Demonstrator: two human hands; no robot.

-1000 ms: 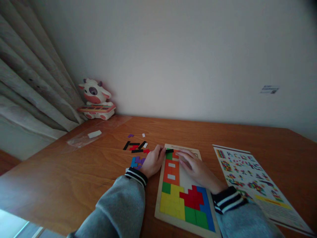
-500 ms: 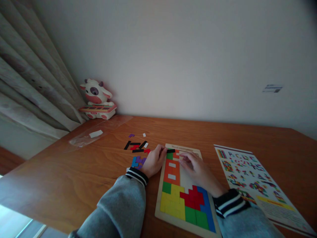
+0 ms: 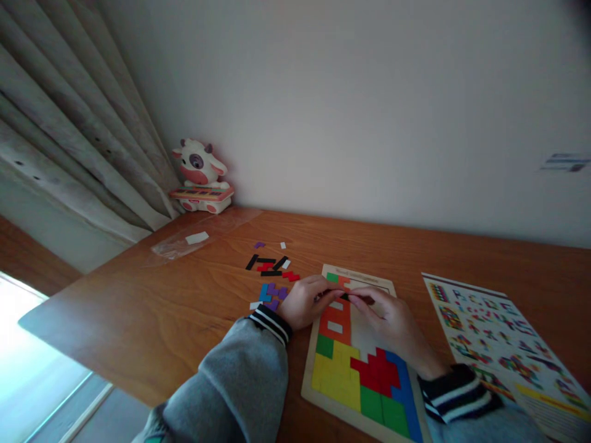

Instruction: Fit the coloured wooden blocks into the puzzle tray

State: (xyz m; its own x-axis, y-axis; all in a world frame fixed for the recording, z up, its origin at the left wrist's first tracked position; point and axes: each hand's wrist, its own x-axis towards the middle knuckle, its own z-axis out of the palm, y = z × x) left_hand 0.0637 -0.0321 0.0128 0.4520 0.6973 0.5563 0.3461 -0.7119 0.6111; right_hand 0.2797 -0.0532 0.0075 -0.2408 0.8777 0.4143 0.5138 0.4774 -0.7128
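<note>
Over the upper part of a wooden puzzle board (image 3: pixel 362 326), my left hand (image 3: pixel 305 301) and my right hand (image 3: pixel 392 320) meet with fingertips pinched on a small black puzzle piece (image 3: pixel 345 296). Fingers cover part of that piece. Set in the board are yellow pieces (image 3: pixel 335 375), red pieces (image 3: pixel 379 370), blue pieces (image 3: pixel 412 400), green pieces (image 3: pixel 383 409) and orange pieces (image 3: pixel 342 315) with white squares among them. Bare wood shows in the middle. Left of my left hand lie loose black pieces (image 3: pixel 271 274), red pieces (image 3: pixel 290 277), purple pieces (image 3: pixel 272 289) and a light blue piece (image 3: pixel 265 293).
A printed pattern sheet (image 3: pixel 489 326) lies right of the board. Toward the back left, a clear plastic bag (image 3: pixel 173 247) with a white label rests on the table. A toy cow with a keyboard (image 3: pixel 201 178) stands by the wall and curtain (image 3: pixel 83 123).
My right hand has come across to my left, and both now pinch the black piece, which was beside my left fingers at the board's top left. The camera view has turned left.
</note>
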